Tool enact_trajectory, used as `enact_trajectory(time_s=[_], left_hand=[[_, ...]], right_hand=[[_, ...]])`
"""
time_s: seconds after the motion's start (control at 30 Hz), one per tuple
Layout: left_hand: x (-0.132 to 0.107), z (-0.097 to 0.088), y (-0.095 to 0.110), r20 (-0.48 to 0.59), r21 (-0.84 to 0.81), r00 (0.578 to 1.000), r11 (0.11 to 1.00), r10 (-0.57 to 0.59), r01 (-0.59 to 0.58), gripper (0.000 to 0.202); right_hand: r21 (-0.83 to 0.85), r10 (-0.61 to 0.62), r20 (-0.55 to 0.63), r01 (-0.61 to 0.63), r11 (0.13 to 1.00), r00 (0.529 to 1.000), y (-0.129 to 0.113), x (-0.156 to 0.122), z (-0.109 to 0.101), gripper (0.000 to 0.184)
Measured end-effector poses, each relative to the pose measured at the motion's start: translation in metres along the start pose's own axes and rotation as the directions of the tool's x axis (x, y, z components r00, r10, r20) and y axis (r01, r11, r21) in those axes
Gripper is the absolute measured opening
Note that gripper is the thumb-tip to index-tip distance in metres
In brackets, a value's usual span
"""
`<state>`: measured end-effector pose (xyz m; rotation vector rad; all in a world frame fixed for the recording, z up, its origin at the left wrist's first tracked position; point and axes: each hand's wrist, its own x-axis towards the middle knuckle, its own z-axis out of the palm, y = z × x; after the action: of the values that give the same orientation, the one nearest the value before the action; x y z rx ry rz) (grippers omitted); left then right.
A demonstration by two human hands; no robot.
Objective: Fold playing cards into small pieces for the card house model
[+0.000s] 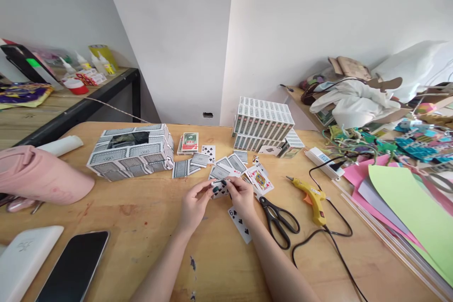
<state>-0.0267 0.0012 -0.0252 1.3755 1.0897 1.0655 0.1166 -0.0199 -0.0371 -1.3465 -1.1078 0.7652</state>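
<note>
- Cardboard, thin and glossy, was what both hands were closed upon: a playing card [220,189] was pinched at its left edge by the fingertips of the left hand [194,205] and at its right edge by those of the right hand [242,194], with the other fingers curled in.
- It was held just above the table [141,226], near the middle, directly in front of the loose cards [226,164]. Black pips were seen on its face, but its value could not be read.
- As done, by judgement, could be counted a box-shaped block [130,151] clad all over in grey patterned card backs, with a dark opening in its top. It stood to the left, well apart from the hands.
- As left, much material was seen unused. The loose cards were scattered face up and face down between block and hands, and a 6 of spades [240,224] lay face up just beside the right wrist. A stack of card packs [264,122] was piled in 2 tiers behind.
- Black-handled scissors [279,219] were laid shut just right of the right hand. A yellow plastic glue gun [313,198] with a black cord was set beyond them, untouched.
- Pale varnished wood, faintly stained, formed the table. Smooth paper sheets [406,198] in pink, grey and green were spread at its right. A soft pink cap [38,174] and a glossy black phone [74,264] were placed at its left.
</note>
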Motion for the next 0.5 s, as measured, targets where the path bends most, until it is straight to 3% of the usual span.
enact_trajectory(time_s=[0.13,0.33,0.5], left_hand=[[0.002,0.000,0.002,-0.086,-0.061,0.995,0.997,-0.055,0.050,0.027],[0.003,0.001,-0.002,-0.188,-0.031,0.982,1.000,-0.004,-0.002,0.030],[0.002,0.002,-0.010,-0.193,0.023,0.981,1.000,0.025,-0.021,0.026]], right_hand=[[-0.049,-0.059,0.044,0.061,0.997,0.997,-0.001,-0.003,0.005,0.023],[-0.256,-0.250,0.077,0.261,0.931,0.965,-0.003,-0.005,0.007,0.019],[-0.366,-0.260,0.078,0.270,0.890,0.962,-0.002,-0.006,0.006,0.021]])
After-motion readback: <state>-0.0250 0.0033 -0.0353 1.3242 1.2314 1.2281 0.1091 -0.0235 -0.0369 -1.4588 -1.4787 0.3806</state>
